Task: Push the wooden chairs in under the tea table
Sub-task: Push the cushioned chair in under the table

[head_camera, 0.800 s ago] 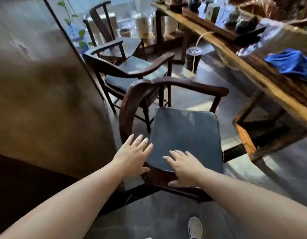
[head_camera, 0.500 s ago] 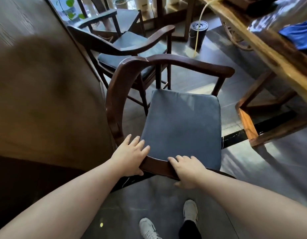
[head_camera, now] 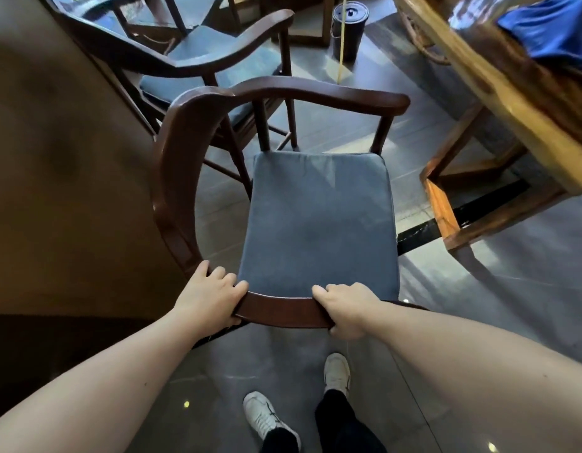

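A dark wooden armchair (head_camera: pixel 181 152) with a blue-grey seat cushion (head_camera: pixel 319 220) stands right in front of me, its curved rail nearest to me. My left hand (head_camera: pixel 208 297) grips that rail on the left, fingers curled over the top. My right hand (head_camera: pixel 346 310) grips the same rail to the right. The tea table (head_camera: pixel 498 103), a thick light wood slab on a wooden base (head_camera: pixel 446 210), runs along the right side, apart from the chair. A second wooden chair (head_camera: pixel 217 57) with the same cushion stands just behind the first.
A brown wall panel (head_camera: pixel 64 158) closes the left side close to the chair. A black cylindrical bin (head_camera: pixel 350 26) with a yellow hose stands on the floor at the back. A blue cloth (head_camera: pixel 551 27) lies on the table. My feet (head_camera: pixel 337 374) stand on grey tiles behind the chair.
Both hands went from lying flat over the rail to closing around it. The view tilted down and moved nearer to the chair.
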